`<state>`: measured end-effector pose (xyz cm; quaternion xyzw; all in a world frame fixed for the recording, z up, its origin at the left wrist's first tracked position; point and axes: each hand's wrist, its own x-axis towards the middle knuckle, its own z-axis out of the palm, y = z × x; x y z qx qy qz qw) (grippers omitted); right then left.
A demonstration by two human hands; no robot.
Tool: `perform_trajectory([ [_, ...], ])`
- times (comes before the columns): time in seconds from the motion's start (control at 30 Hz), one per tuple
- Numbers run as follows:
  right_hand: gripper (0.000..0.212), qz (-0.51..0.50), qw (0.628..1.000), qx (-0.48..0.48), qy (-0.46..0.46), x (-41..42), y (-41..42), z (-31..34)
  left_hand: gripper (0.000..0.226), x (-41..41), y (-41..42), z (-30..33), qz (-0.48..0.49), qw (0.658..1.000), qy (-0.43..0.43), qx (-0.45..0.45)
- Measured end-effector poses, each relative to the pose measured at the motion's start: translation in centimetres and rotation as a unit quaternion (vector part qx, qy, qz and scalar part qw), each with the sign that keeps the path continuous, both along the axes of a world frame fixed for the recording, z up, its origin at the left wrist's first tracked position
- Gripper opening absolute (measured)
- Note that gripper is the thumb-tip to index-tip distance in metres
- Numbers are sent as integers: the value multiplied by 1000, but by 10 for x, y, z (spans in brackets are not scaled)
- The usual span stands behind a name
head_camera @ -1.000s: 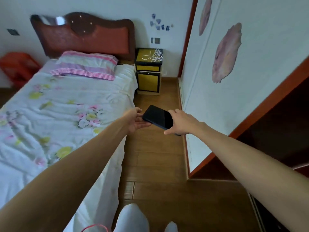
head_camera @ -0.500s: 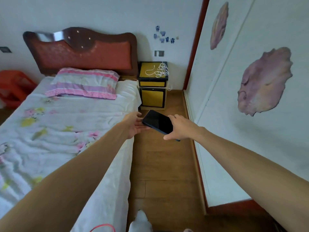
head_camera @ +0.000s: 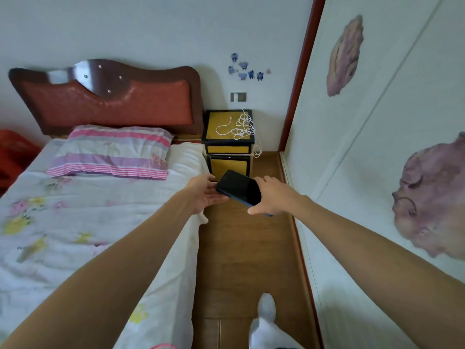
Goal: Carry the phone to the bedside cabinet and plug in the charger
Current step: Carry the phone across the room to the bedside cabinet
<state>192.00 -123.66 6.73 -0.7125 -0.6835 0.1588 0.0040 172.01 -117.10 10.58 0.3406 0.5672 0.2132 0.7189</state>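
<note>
A: Both arms reach out over the wooden floor (head_camera: 241, 248) between the bed (head_camera: 75, 222) and the wall. What do the hands hold?

B: A dark phone (head_camera: 239, 188), screen up and tilted, carried in the air between them. The right hand (head_camera: 273, 201) clasps its near end from above — thumb along the lower edge, fingers over the far edge. The left hand (head_camera: 205, 195) lies loosely spread under the far corner, fingertips touching the underside.

A: And the bedside cabinet (head_camera: 227, 144)?

B: At twelve o'clock from the phone, against the far wall, hard beside the bed's red headboard (head_camera: 108, 102). It is yellow with black edging. The phone's far corner overlaps its lower door in this view, though the phone is well short of it.

A: The charger?

B: A white cable (head_camera: 239, 125) lies in loose coils on the cabinet top, toward its right half — one loop hangs down over the right side. A wall socket (head_camera: 238, 96) sits just above the cabinet. Whether the cable is plugged in cannot be told.

A: Anything else?

B: A striped pillow (head_camera: 113, 151) at ten o'clock from the phone, and a white-socked foot (head_camera: 266, 316) on the floor at six.
</note>
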Motion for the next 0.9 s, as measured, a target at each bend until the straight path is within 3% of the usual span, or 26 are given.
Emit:
perform_trajectory([
  [0.5, 92, 62, 997, -21, 29, 97, 230, 0, 27, 90, 210, -1, 66, 998, -13, -11],
  [0.9, 85, 19, 997, -67, 26, 128, 424, -9, 34, 129, 433, -26, 14, 998, -40, -48],
])
